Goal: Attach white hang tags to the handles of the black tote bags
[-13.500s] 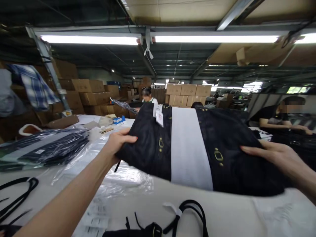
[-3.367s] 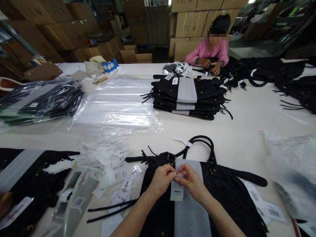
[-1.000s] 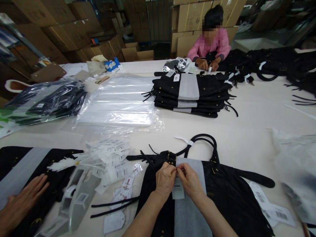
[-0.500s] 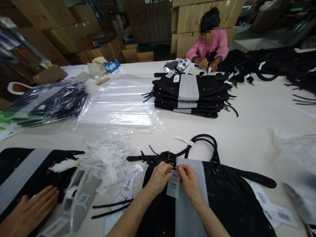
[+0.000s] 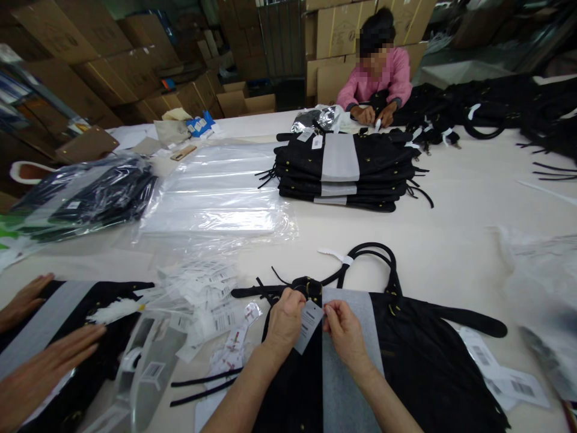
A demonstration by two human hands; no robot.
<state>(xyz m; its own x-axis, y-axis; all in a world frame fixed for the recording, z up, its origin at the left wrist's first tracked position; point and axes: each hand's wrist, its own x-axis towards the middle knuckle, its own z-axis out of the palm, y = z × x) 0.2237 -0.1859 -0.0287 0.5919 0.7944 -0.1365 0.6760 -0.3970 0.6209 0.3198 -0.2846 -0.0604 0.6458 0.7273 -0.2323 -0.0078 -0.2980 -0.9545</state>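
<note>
A black handbag (image 5: 433,361) lies in front of me, with a grey paper band (image 5: 349,361) around it and a buckled strap (image 5: 311,288) at its top. My left hand (image 5: 285,322) is closed at the upper edge of a grey printed hang tag (image 5: 310,328), just below the buckle. The tag slants down to the left over the bag. My right hand (image 5: 346,329) is pinched just right of the tag, above the paper band. Whatever lies between its fingertips is too small to make out. Two looped handles (image 5: 372,246) carry a white paper wrap.
Loose labels (image 5: 216,307) and a grey plastic holder (image 5: 148,367) lie left of the bag. A co-worker's hands (image 5: 49,361) rest on another banded bag. Beyond are clear plastic bags (image 5: 211,192), stacked black bags (image 5: 342,174) and a person in pink (image 5: 378,78).
The tag has swung from hanging straight to slanting left, and my left hand has shifted slightly left, away from my right. A second co-worker's hand has appeared at the left edge.
</note>
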